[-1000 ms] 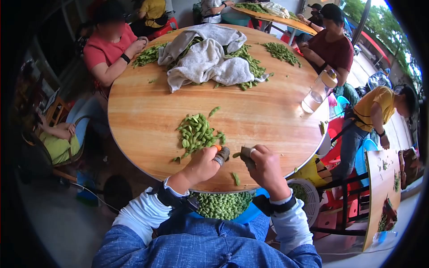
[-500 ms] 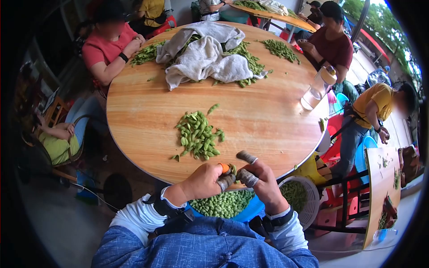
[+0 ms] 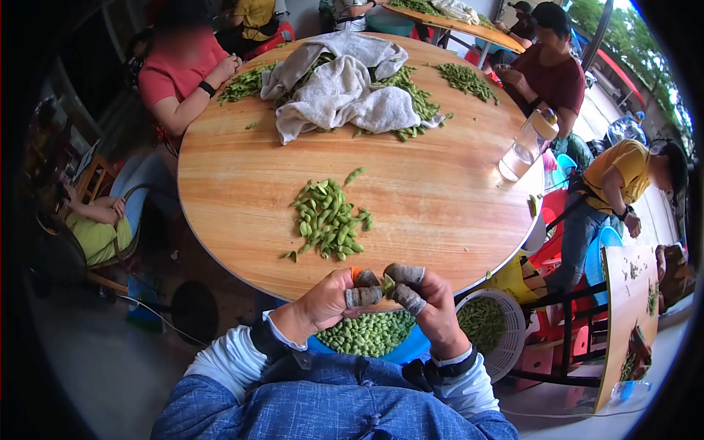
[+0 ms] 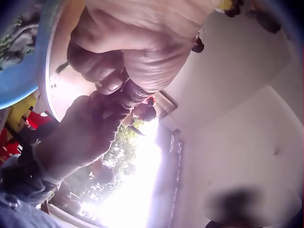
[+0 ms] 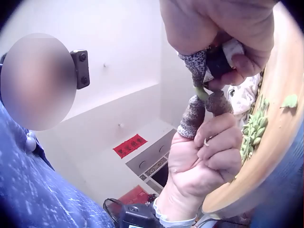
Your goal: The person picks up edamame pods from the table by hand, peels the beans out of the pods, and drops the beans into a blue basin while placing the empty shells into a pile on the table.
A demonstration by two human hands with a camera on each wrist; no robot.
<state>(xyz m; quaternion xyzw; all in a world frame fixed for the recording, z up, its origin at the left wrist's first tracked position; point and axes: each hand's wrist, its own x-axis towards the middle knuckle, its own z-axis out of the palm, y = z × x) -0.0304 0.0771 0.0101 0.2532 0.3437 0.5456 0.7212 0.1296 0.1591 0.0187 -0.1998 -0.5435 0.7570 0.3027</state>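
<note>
Close over the table's near edge, the fingertips of both hands meet at a green bean pod (image 3: pixel 388 284). My left hand (image 3: pixel 328 297) pinches it between thumb and index finger, both wrapped in grey cloth covers, one with an orange band. My right hand (image 3: pixel 438 306), with similar covers, pinches the pod from the other side. In the right wrist view the pod (image 5: pixel 202 93) shows as a small green piece between the covered fingertips; the left wrist view has it hidden behind the hands. A pile of bean pods (image 3: pixel 330 220) lies on the table beyond my left hand.
Below the hands, a blue tub (image 3: pixel 416 346) holds shelled beans (image 3: pixel 367 334). A white basket (image 3: pixel 515 334) of pods stands to its right. Farther back on the round table (image 3: pixel 242 191) are a grey cloth (image 3: pixel 345 95) over pods and a clear bottle (image 3: pixel 522 150). Several people sit around.
Both hands have drawn back from the tabletop to its near edge and come together. The right fingers, spread half a second ago, now close on the pod at the left fingertips.
</note>
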